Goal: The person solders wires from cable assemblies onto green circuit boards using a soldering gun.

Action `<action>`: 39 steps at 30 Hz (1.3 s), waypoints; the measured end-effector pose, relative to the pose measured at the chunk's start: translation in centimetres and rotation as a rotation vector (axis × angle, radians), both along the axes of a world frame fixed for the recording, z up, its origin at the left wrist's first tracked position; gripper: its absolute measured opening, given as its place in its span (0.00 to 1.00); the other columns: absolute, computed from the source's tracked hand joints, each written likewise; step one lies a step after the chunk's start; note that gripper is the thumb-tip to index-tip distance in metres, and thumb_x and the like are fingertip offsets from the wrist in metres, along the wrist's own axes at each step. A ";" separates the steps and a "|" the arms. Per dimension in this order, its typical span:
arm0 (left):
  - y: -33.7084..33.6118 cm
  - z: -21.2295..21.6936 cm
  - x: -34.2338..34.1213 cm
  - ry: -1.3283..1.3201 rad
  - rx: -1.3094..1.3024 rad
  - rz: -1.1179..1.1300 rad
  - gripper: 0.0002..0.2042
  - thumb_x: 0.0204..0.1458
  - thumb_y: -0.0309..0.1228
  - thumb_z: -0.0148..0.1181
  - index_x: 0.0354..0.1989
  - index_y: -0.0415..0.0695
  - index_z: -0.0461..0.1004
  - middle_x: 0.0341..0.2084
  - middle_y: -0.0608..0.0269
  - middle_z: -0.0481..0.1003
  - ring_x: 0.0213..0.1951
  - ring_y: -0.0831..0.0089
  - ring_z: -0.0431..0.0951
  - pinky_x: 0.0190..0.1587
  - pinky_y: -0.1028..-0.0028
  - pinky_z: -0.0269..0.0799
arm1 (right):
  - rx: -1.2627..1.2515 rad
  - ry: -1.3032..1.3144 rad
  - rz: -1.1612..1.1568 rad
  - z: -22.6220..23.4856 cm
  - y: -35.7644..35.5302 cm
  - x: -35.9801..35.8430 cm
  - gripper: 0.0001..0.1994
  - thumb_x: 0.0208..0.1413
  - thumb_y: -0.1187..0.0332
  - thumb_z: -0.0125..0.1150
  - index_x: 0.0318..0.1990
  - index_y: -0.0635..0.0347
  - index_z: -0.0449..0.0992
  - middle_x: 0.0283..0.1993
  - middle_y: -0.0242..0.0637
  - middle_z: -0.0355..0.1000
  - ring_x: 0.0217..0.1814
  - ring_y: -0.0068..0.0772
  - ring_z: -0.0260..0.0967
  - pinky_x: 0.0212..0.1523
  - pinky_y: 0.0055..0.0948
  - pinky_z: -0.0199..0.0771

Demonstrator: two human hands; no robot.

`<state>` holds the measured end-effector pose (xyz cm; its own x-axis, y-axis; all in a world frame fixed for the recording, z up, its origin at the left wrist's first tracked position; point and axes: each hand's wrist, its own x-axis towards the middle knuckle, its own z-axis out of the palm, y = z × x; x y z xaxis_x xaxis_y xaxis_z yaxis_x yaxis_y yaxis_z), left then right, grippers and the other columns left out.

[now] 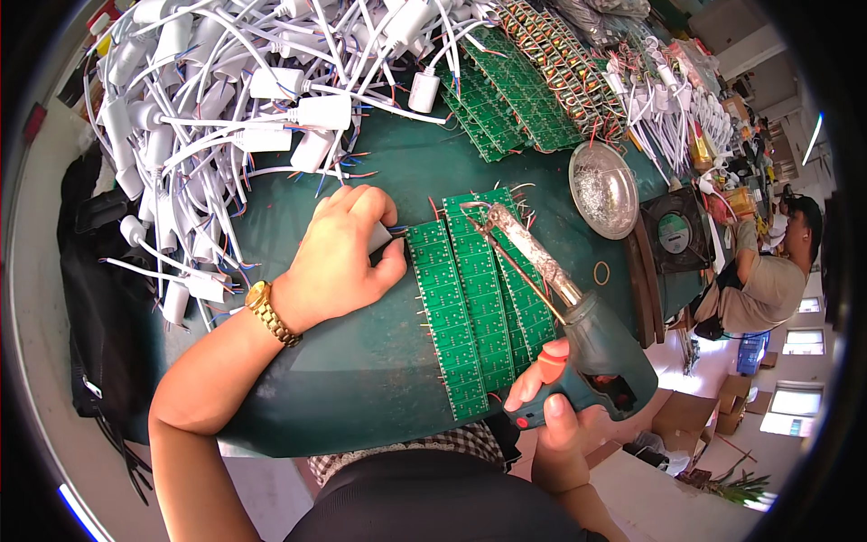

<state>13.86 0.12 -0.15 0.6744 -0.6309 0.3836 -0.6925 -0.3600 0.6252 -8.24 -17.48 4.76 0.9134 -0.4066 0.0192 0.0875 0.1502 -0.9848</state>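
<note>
Green circuit board strips lie mid-table, long axis near-to-far | left hand nearer, pinching a small white part at their far-left edge | right hand grips soldering gun, tip over far end | white wired lamp holders piled far left.

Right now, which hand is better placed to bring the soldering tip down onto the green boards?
Right. The right hand already grips the soldering gun, its tip poised over the green circuit board strips. The left hand is busy pinching a small white part against the strips' left edge.
</note>
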 end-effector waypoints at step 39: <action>-0.5 0.2 0.2 -0.017 0.073 -0.017 0.09 0.38 0.18 0.59 0.26 0.42 0.66 0.30 0.60 0.72 0.35 0.59 0.73 0.41 0.65 0.67 | -0.600 0.145 0.304 -2.5 -1.9 -0.1 0.15 0.38 0.76 0.66 0.37 0.65 0.73 0.32 0.36 0.73 0.27 0.32 0.72 0.29 0.26 0.73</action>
<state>14.06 -0.40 0.09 0.6571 -0.6690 0.3474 -0.7091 -0.3923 0.5859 -8.35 -19.37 2.25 0.9956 -0.0887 0.0300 -0.0109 -0.4274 -0.9040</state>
